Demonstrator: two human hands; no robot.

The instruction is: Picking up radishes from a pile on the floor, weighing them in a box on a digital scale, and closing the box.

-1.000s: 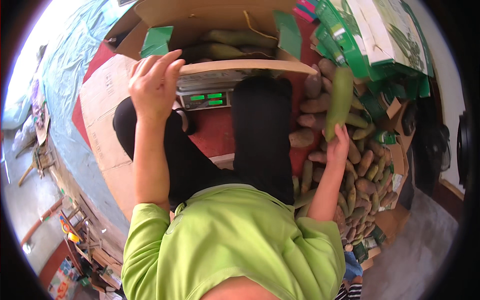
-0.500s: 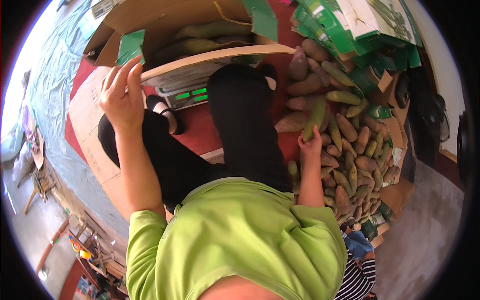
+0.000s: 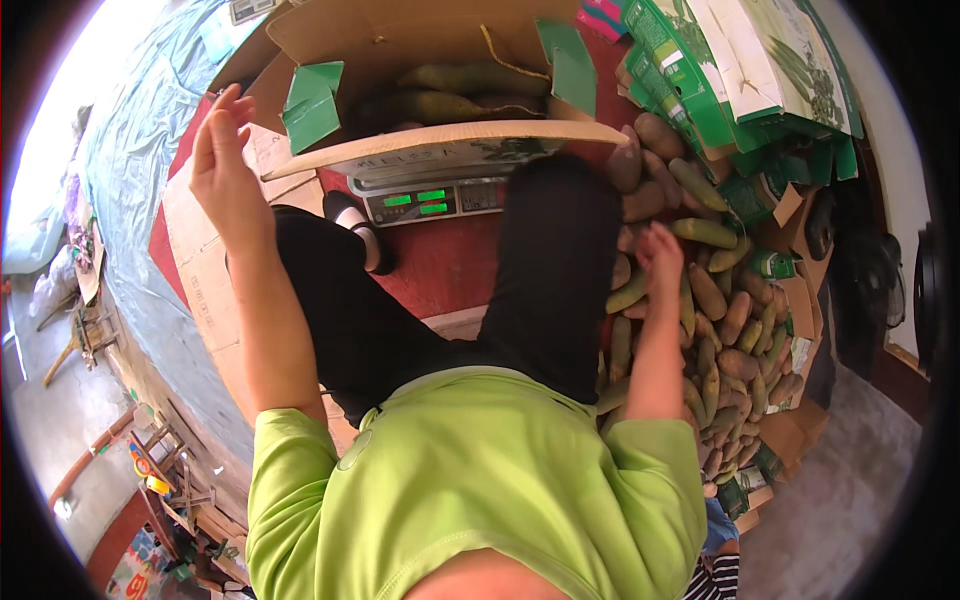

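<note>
Below the open cardboard carton (image 3: 400, 42), a gap of red floor (image 3: 445, 265) lay between the black-trousered legs (image 3: 555, 270), while root vegetables (image 3: 735, 335) crowded its right front corner. At the carton's left, the left hand (image 3: 226, 180) hung beside the front flap (image 3: 430, 148), empty, fingers apart and partly bent. Right of and below the carton, the right hand (image 3: 660, 255) was empty, fingers loosely parted over the pile; contact could not be told. The flap partly hid long green vegetables (image 3: 470, 78) inside and a digital scale (image 3: 480, 197) beneath.
</note>
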